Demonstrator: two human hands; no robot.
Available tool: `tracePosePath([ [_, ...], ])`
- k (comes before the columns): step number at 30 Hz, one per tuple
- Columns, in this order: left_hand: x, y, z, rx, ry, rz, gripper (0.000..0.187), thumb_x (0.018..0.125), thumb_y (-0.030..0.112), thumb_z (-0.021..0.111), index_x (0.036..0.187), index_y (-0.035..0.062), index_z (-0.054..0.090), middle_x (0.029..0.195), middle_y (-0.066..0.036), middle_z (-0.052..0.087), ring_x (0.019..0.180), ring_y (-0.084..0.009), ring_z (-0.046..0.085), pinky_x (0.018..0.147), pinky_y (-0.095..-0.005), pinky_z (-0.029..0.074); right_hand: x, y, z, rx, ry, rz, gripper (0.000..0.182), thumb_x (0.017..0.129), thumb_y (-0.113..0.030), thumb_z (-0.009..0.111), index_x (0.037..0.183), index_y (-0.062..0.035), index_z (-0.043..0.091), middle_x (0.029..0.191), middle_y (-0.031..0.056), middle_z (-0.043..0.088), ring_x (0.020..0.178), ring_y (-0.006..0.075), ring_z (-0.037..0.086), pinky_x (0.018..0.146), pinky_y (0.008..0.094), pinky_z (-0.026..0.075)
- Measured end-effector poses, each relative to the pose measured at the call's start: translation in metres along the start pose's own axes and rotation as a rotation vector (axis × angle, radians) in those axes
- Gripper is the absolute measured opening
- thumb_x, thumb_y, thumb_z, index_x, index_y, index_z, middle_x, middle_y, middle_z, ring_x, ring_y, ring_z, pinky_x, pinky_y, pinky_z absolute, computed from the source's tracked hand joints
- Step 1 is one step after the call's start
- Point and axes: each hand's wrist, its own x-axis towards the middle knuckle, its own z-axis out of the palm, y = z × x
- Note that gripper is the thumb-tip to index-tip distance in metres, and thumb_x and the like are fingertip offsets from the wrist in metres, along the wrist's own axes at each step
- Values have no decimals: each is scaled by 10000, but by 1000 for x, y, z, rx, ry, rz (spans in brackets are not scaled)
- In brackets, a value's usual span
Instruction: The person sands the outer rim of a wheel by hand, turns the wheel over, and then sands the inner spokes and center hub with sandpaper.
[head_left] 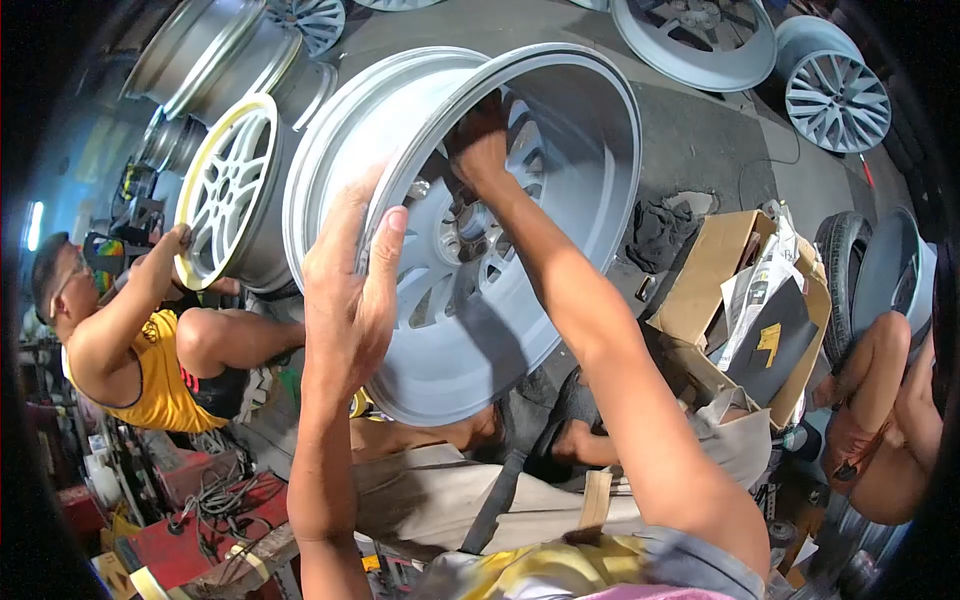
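A large grey wheel rim (590,240) stands tilted in front of me, its hollow back side facing me. My left hand (350,270) grips the rim's left edge, with the thumb inside the lip and the fingers along the outside. Inside the barrel, my right hand (480,140) reaches to the upper part near the spokes. Its fingers look bent and pressed together in shadow, and whatever they hold, if anything, is hidden. The hub and bolt holes show below the right wrist.
At left, a person in a yellow top (155,365) holds another wheel (228,190). A cardboard box (700,270) with papers stands at right, near a black tyre (845,270) and another person's legs (875,380). More wheels (838,100) lie behind. Cables (225,505) lie at lower left.
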Motion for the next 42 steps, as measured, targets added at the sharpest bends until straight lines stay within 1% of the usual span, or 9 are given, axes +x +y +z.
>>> tracePosePath([
  [3,6,3,2,-20,-8,-6,333,1007,103,543,1309,-35,565,1207,-221,646,1118,-300,625,996,-367,452,-27,-15,-40,6,-403,168,147,835,-125,637,840,9,697,983,239,647,923,411,593,840,485,483],
  [7,8,-1,0,-20,20,-12,336,1012,128,546,1307,-32,567,1192,-220,650,1096,-290,630,983,-362,457,-57,-24,-97,352,-311,400,220,867,-198,645,820,7,708,930,248,657,842,422,626,789,484,498],
  [15,5,-1,3,-20,0,-7,343,1010,134,550,1312,-28,567,1185,-206,656,1098,-274,626,988,-356,453,-39,35,-12,-26,-403,222,213,807,-106,611,747,95,648,827,265,619,785,433,590,759,507,467],
  [20,6,1,1,7,10,-15,400,1025,209,540,1340,-38,553,1196,-205,654,1112,-248,605,1000,-342,432,-57,-34,-102,300,-215,391,153,896,-98,622,941,21,707,966,209,653,889,372,625,791,441,492],
  [23,4,3,0,1,-32,-107,465,1037,278,542,1364,-52,541,1256,-204,639,1189,-225,564,1066,-338,380,-63,-34,-136,425,-564,446,194,941,-133,613,1072,-39,720,1024,167,665,923,344,645,804,411,511],
  [26,4,2,0,-11,-3,-60,465,1036,277,541,1361,-57,544,1285,-205,623,1216,-229,547,1083,-339,363,-52,-43,-114,301,-127,259,270,884,-75,661,1150,-62,701,1133,137,649,1057,316,616,875,407,496],
  [36,6,7,6,81,31,7,375,1018,182,545,1317,-42,561,1190,-216,656,1095,-278,622,983,-357,447,-9,-54,-10,149,-95,25,376,752,-123,715,1110,-33,649,1196,181,607,1132,383,535,954,515,420],
  [40,8,5,7,66,45,30,367,1016,180,544,1310,-40,567,1174,-215,661,1077,-279,628,971,-360,455,-40,-55,-45,62,-605,80,422,737,-115,727,1139,-21,638,1214,174,607,1135,360,552,966,510,432],
  [42,7,4,4,75,54,28,365,1016,180,543,1307,-39,568,1165,-214,663,1068,-275,631,966,-361,459,-60,-50,-78,152,-433,6,375,768,-107,708,1127,-16,652,1197,168,608,1085,361,551,947,497,436],
])
